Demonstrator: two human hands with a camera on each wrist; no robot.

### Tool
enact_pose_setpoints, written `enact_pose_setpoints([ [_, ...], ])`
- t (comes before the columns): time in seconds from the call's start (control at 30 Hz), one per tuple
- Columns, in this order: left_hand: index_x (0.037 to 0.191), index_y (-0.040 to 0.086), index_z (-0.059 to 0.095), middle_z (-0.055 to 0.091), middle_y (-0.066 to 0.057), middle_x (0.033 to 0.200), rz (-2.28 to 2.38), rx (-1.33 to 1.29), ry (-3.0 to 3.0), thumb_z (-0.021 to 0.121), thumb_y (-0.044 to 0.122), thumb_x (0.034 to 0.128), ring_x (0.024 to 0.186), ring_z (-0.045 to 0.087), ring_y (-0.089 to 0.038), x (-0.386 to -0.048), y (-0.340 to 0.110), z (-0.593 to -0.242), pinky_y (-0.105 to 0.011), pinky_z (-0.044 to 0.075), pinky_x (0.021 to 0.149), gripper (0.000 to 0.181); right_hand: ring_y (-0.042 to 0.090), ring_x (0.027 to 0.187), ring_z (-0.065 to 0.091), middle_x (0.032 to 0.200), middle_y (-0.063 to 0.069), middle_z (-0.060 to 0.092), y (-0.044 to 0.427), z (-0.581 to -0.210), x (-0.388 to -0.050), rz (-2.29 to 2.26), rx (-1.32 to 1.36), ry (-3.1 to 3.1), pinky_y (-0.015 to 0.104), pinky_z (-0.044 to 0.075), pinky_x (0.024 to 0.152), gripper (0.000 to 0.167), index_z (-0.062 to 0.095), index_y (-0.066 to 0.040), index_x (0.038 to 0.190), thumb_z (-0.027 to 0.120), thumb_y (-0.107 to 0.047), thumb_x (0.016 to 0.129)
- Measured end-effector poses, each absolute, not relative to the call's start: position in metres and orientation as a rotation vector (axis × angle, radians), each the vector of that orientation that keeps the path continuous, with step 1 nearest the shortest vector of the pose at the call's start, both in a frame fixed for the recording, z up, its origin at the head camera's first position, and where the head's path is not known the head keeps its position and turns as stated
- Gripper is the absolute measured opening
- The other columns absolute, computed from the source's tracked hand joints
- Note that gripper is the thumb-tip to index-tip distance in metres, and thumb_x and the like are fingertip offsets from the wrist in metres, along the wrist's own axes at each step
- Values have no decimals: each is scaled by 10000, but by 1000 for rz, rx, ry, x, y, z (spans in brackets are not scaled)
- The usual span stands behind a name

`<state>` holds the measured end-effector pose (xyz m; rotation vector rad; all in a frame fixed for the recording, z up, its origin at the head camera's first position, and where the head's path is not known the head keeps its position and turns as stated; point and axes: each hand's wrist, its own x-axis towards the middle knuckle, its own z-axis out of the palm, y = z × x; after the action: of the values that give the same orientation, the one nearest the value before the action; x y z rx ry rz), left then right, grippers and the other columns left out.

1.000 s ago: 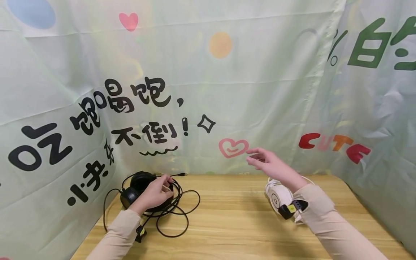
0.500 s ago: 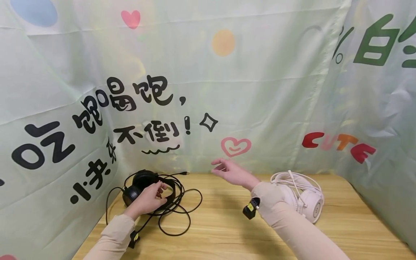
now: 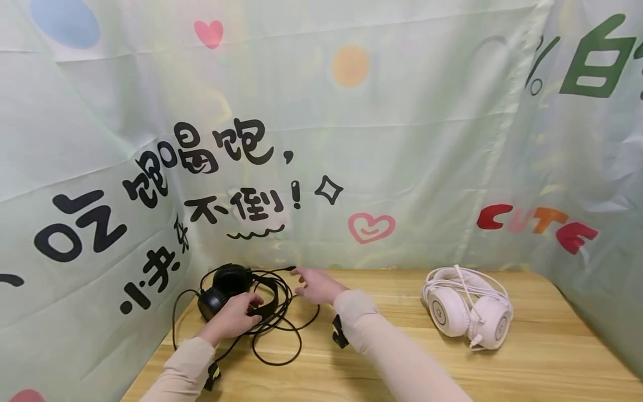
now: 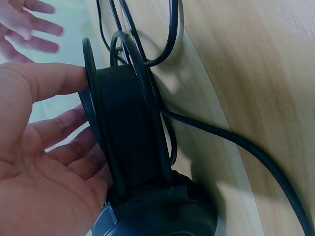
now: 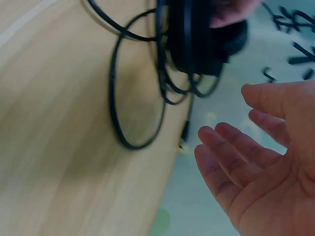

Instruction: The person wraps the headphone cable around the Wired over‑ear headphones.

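Black headphones (image 3: 213,302) lie at the left of the table, their cable (image 3: 276,364) looped around and beside them. My left hand (image 3: 233,318) grips the headband (image 4: 128,123); in the left wrist view one digit touches its thin outer wire and the other fingers curl at its far side, their tips partly hidden. Just right of the cable loops, my right hand (image 3: 318,286) hangs with fingers spread and nothing held. From the head its fingertips appear beside the cable's plug (image 3: 289,268), while the right wrist view shows a gap between the hand (image 5: 266,162) and the plug (image 5: 185,132).
White headphones (image 3: 449,312) with a white cable wrapped around them stand on the right part of the wooden table (image 3: 392,335). Printed cloth (image 3: 422,167) hangs behind the table and along both sides.
My right hand has moved left and down, from near the white headphones to the black cable, uncovering the white headphones. The left hand remains at the black headphones, its fingers slightly shifted.
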<state>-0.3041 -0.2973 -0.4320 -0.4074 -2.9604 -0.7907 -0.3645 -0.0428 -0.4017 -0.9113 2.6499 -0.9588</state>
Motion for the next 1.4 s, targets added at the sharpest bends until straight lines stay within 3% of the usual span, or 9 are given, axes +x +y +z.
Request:
enact_pose_setpoints([
  [0.2, 1106, 51, 757, 763, -78, 1114, -712, -392, -2971, 819, 83, 894, 1086, 718, -291, -303, -296, -433, -507, 576, 973, 223, 294, 1378, 623, 1503, 144, 637, -76, -413, -362, -668, -985, 2774, 409, 533, 1130, 535, 536, -97, 1552, 685, -100, 1038],
  [0.33, 1113, 52, 762, 764, -91, 1142, -695, -350, -2992, 813, 91, 909, 1130, 709, -314, -303, -294, -433, -531, 563, 1009, 214, 259, 1296, 658, 1447, 143, 665, -85, -415, -357, -593, -971, 2794, 354, 562, 1012, 520, 566, -151, 1539, 683, -88, 1036],
  [0.6, 1115, 65, 764, 766, -75, 1145, -689, -330, -3004, 798, 88, 928, 1149, 707, -316, -302, -292, -434, -545, 556, 1034, 191, 257, 1237, 676, 1420, 134, 654, -90, -418, -356, -505, -934, 2853, 335, 577, 945, 489, 630, -228, 1489, 701, -84, 1027],
  [1.03, 1079, 39, 760, 774, -100, 1059, -699, -525, -2879, 766, 66, 924, 1041, 725, -313, -306, -297, -446, -516, 589, 927, 157, 236, 1130, 715, 1268, 101, 719, -90, -430, -365, -420, -982, 2974, 328, 599, 960, 409, 713, -212, 1351, 733, -33, 984],
  [1.27, 1070, 46, 765, 774, -58, 1003, -844, -561, -2915, 824, 185, 887, 892, 669, -174, -305, -301, -446, -343, 549, 806, 238, 224, 1173, 724, 1242, 71, 769, -81, -427, -362, -404, -1065, 2936, 323, 592, 1008, 360, 748, -174, 1283, 753, -21, 957],
  [1.4, 1088, 88, 770, 772, -27, 1020, -910, -566, -2989, 872, 237, 847, 887, 641, -150, -302, -297, -442, -285, 514, 786, 301, 218, 1160, 738, 1246, 78, 781, -70, -425, -356, -427, -1120, 2896, 320, 602, 992, 316, 763, -140, 1245, 753, -5, 959],
])
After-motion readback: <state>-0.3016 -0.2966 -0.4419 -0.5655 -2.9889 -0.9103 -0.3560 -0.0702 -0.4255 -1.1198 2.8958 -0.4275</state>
